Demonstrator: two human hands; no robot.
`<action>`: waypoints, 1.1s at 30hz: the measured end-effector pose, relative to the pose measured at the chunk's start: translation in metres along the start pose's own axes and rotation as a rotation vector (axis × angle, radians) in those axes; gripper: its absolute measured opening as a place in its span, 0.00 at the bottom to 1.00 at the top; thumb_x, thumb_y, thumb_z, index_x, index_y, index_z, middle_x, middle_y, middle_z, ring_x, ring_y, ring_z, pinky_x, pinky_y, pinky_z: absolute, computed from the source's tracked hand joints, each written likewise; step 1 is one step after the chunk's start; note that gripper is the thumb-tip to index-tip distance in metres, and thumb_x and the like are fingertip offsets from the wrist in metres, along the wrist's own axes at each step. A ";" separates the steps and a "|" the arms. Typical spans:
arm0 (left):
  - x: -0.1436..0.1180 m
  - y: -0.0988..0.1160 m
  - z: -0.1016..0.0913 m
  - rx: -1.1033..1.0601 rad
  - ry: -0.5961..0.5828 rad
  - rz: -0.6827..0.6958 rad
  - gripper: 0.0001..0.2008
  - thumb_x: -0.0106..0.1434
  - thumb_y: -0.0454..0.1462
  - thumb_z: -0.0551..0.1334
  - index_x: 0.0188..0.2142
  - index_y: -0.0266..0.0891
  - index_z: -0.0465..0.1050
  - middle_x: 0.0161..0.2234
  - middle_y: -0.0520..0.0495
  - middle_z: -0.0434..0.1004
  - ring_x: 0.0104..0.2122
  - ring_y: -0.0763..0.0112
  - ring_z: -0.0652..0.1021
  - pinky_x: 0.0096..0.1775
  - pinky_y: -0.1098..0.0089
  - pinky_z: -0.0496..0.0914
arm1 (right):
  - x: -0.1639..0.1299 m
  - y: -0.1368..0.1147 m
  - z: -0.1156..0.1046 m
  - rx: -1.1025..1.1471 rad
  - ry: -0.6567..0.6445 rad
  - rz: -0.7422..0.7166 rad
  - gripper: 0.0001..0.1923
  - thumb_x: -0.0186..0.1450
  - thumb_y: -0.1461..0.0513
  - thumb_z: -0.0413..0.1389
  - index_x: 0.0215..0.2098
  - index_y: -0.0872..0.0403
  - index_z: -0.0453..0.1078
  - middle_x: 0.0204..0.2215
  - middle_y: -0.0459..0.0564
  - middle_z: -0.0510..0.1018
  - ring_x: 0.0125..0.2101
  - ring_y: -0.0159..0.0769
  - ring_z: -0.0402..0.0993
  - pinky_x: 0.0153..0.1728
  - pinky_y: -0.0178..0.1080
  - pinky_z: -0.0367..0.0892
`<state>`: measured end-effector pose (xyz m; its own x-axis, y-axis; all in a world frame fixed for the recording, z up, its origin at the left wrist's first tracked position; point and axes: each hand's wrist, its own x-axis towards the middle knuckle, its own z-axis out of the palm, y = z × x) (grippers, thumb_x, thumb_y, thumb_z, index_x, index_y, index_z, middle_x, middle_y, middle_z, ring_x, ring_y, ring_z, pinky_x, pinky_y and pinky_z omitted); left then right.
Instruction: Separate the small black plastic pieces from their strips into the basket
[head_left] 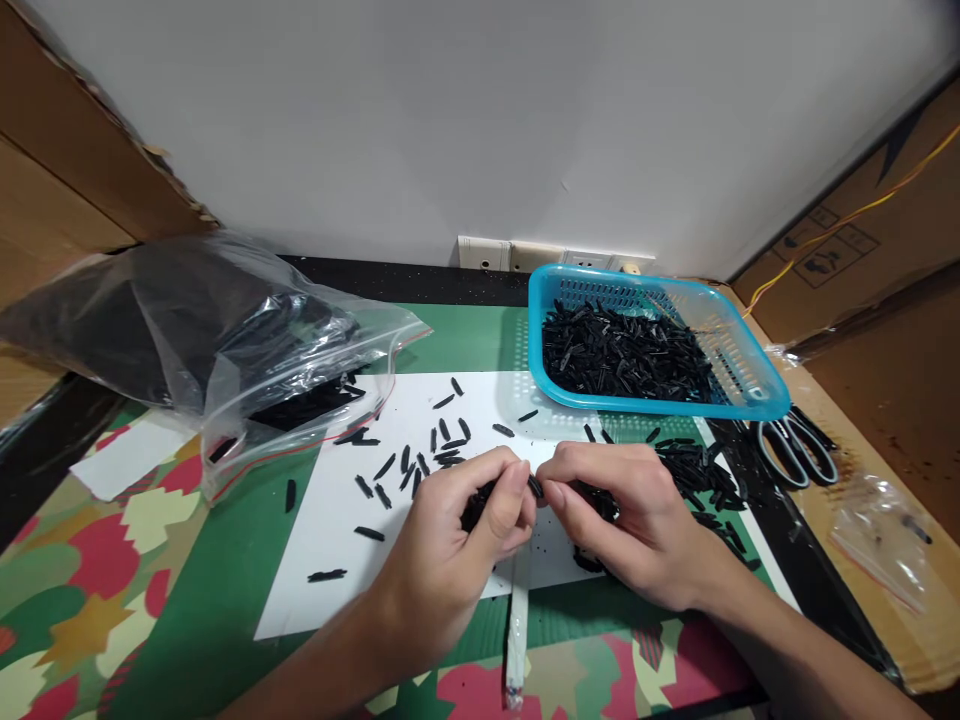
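My left hand [457,545] and my right hand [626,525] meet over a white sheet [322,560], fingertips pinching one small black piece [535,487] between them. More black pieces are cupped in each palm. Loose black pieces [420,460] lie scattered on the sheet just beyond my left hand, and a heap of them [694,470] lies beside my right hand. A blue plastic basket [750,385] holding many black pieces stands behind my right hand.
A clear plastic bag [187,330] with black pieces lies at the left. Scissors [799,445] rest right of the basket. A small clear bag [885,535] lies at the far right. A white strip [517,625] lies under my hands. Cardboard boxes flank the green mat.
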<state>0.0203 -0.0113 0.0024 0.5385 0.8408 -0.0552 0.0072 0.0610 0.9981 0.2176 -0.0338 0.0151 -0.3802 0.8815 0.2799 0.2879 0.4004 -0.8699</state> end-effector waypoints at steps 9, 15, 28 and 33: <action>-0.001 -0.007 -0.003 0.479 0.050 0.307 0.13 0.77 0.34 0.54 0.33 0.41 0.68 0.26 0.57 0.71 0.25 0.79 0.73 0.30 0.77 0.67 | 0.004 -0.006 -0.014 0.102 -0.091 0.179 0.10 0.75 0.64 0.57 0.37 0.55 0.78 0.27 0.41 0.76 0.27 0.27 0.67 0.31 0.31 0.61; -0.002 -0.018 0.000 0.720 0.187 0.531 0.10 0.73 0.27 0.57 0.35 0.40 0.69 0.24 0.58 0.67 0.20 0.78 0.67 0.27 0.74 0.62 | 0.002 0.000 0.006 0.302 0.032 0.315 0.10 0.70 0.63 0.60 0.31 0.57 0.76 0.21 0.40 0.64 0.24 0.27 0.54 0.23 0.32 0.52; -0.001 -0.005 0.007 0.584 0.195 0.423 0.14 0.74 0.28 0.55 0.31 0.42 0.65 0.23 0.59 0.62 0.20 0.79 0.66 0.26 0.78 0.62 | 0.000 0.002 0.025 0.260 0.258 0.254 0.07 0.60 0.68 0.61 0.25 0.55 0.70 0.20 0.39 0.62 0.21 0.25 0.54 0.21 0.29 0.54; -0.004 -0.008 0.006 0.444 0.153 0.392 0.13 0.76 0.29 0.54 0.33 0.42 0.66 0.24 0.59 0.62 0.20 0.80 0.66 0.25 0.78 0.62 | -0.001 0.002 0.021 0.319 0.265 0.217 0.07 0.63 0.69 0.60 0.28 0.55 0.71 0.22 0.40 0.67 0.23 0.26 0.59 0.24 0.30 0.57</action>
<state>0.0229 -0.0180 -0.0053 0.4448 0.8253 0.3479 0.2012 -0.4706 0.8591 0.1998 -0.0395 0.0045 -0.0921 0.9864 0.1359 0.0353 0.1396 -0.9896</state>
